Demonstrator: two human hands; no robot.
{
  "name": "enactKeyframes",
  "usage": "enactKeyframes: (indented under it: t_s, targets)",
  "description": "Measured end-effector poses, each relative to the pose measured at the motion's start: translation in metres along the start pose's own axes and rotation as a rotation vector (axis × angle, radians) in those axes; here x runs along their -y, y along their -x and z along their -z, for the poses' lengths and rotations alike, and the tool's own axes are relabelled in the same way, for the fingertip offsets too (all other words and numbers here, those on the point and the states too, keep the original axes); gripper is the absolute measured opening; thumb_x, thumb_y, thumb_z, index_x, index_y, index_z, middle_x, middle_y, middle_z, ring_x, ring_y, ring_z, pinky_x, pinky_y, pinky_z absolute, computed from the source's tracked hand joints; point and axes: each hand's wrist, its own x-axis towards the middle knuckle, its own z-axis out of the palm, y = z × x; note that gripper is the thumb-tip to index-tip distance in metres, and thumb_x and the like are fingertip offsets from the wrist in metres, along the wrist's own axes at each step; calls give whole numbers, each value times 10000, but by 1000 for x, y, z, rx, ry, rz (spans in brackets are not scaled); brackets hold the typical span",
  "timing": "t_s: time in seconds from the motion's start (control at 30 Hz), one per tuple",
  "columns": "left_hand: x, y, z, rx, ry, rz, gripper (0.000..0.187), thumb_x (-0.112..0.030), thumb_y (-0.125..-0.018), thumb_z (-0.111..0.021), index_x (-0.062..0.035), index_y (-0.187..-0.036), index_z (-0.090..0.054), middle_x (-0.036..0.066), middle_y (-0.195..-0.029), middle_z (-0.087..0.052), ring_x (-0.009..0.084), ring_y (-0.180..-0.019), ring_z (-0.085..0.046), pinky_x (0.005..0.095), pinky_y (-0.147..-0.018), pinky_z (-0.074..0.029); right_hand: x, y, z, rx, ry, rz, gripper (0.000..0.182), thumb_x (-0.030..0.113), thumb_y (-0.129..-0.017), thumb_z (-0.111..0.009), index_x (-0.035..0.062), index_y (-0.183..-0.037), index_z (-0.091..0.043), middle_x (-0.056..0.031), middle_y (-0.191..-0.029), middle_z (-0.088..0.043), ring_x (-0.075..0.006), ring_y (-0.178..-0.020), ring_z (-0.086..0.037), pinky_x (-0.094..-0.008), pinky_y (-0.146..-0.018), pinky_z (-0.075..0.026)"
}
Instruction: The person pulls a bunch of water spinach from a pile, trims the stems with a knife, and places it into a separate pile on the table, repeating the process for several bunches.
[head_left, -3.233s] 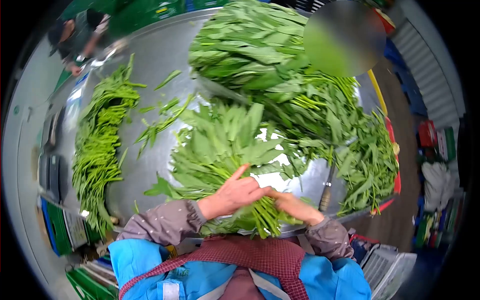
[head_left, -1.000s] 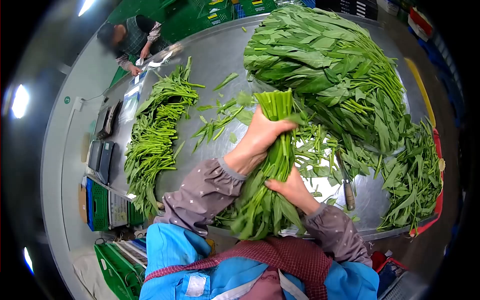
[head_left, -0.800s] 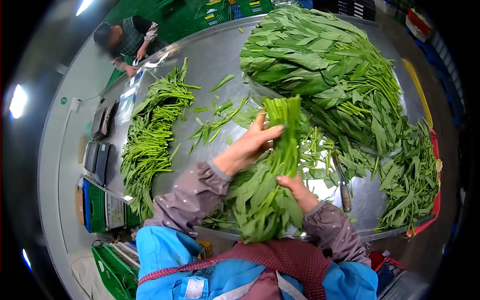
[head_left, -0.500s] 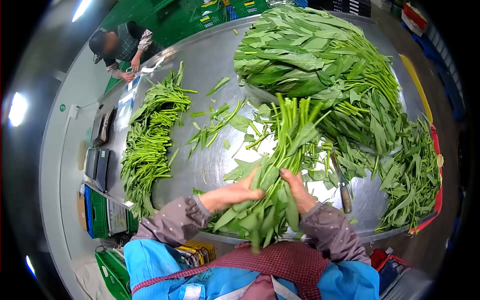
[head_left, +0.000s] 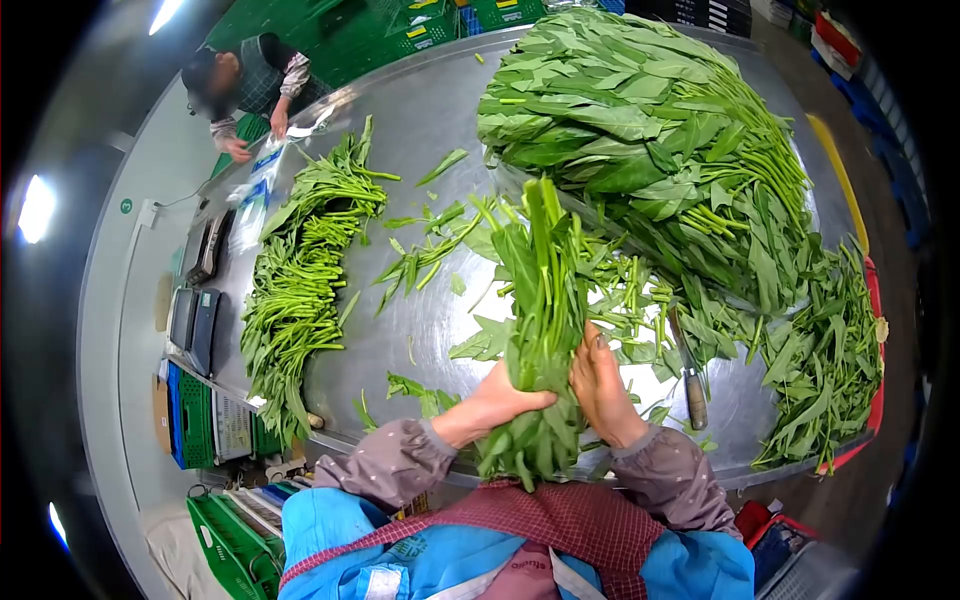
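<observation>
I hold a bunch of leafy green stalks [head_left: 543, 300] upright-tilted over the near edge of the steel table [head_left: 420, 120], cut stem ends pointing away from me and leaves hanging toward my apron. My left hand [head_left: 493, 401] grips the bunch low on its left side. My right hand [head_left: 600, 385] is pressed against its right side, fingers wrapped on the leaves. Loose stems and leaves lie under the bunch.
A big heap of leafy greens [head_left: 650, 130] fills the far right. A row of sorted stalks [head_left: 300, 280] lies left. A knife [head_left: 690, 375] rests right of my hands. Another person [head_left: 245, 85] works at the far left corner. Green crates [head_left: 225, 520] stand below.
Both hands turned the bunch so its stems point away, the left hand slid from the stem end down to the leafy base, and the bunch drew together again after fanning out.
</observation>
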Motion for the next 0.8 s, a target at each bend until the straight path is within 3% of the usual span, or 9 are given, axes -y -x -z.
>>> enactKeyframes:
  t_s: [0.1, 0.17, 0.2, 0.27, 0.37, 0.4, 0.53, 0.67, 0.8]
  targets:
    - [-17, 8, 36, -94, -318, -275, 631, -97, -658, -680, -33, -1210, -382, 112, -1004, -562, 193, -949, -546, 309, -842, -429, 26, 7, 23, 90, 261, -108, 626, 357, -891, -424, -32, -1323, -190, -166, -1313, -341, -223, -1158, -402, -329, -906, -390]
    - [-31, 11, 57, -365, -1051, -177, 581, -140, -662, -634, -80, -1199, -419, 178, -886, -587, 264, -777, -596, 358, -711, -469, 25, 6, 44, -189, 500, -13, 444, 189, -876, -462, -13, -1252, -340, -133, -1222, -451, -169, -963, -517, -273, -761, -464]
    - [-29, 21, 67, -373, -1050, -176, 581, -140, -662, -634, -80, -1199, -419, 178, -886, -587, 264, -777, -596, 358, -711, -469, 27, 12, 52, -223, 494, -49, 411, 169, -877, -453, -14, -1234, -364, -120, -1182, -477, -147, -916, -523, -260, -729, -468]
    - [-35, 27, 89, -369, -1720, -182, 615, -155, -649, -619, -157, -1228, -410, 160, -724, -572, 295, -610, -573, 402, -563, -453, 38, 14, 61, -210, 499, -78, 369, 137, -866, -453, -18, -1197, -402, -102, -1092, -525, -124, -843, -534, -242, -691, -462]
    - [-33, 39, 93, -388, -1711, -390, 688, -117, -627, -612, -200, -1269, -381, 79, -600, -529, 255, -495, -528, 388, -477, -408, 45, 25, 61, -198, 464, -156, 267, 109, -853, -462, -2, -1097, -472, -48, -901, -568, -82, -713, -524, -197, -610, -433]
    - [-25, 35, 106, -300, -1910, -373, 704, -91, -631, -593, -221, -1285, -366, 77, -590, -518, 243, -500, -529, 355, -463, -407, 42, 25, 62, -221, 482, -144, 257, 107, -853, -463, -1, -1086, -479, -46, -885, -567, -78, -697, -519, -194, -605, -429]
    - [-58, 48, 84, -420, -1852, -477, 662, -68, -633, -573, -236, -1255, -420, 52, -574, -490, 220, -476, -506, 365, -472, -397, 46, 25, 61, -177, 547, -94, 230, 100, -850, -465, 1, -1055, -501, -42, -842, -567, -68, -666, -505, -187, -594, -418]
    - [-35, 40, 93, -331, -2048, -539, 699, -9, -565, -570, -239, -1217, -465, 76, -592, -474, 235, -497, -504, 351, -483, -397, 45, 23, 60, -208, 542, -105, 207, 80, -836, -483, -3, -1023, -513, -37, -821, -570, -67, -666, -506, -191, -611, -415]
    - [-42, 51, 78, -371, -1914, -405, 574, -40, -648, -539, -258, -1178, -502, 48, -622, -476, 182, -518, -502, 312, -551, -394, 47, 25, 60, -165, 513, -91, 223, 80, -820, -512, -16, -1020, -513, -35, -825, -561, -67, -687, -513, -182, -625, -418]
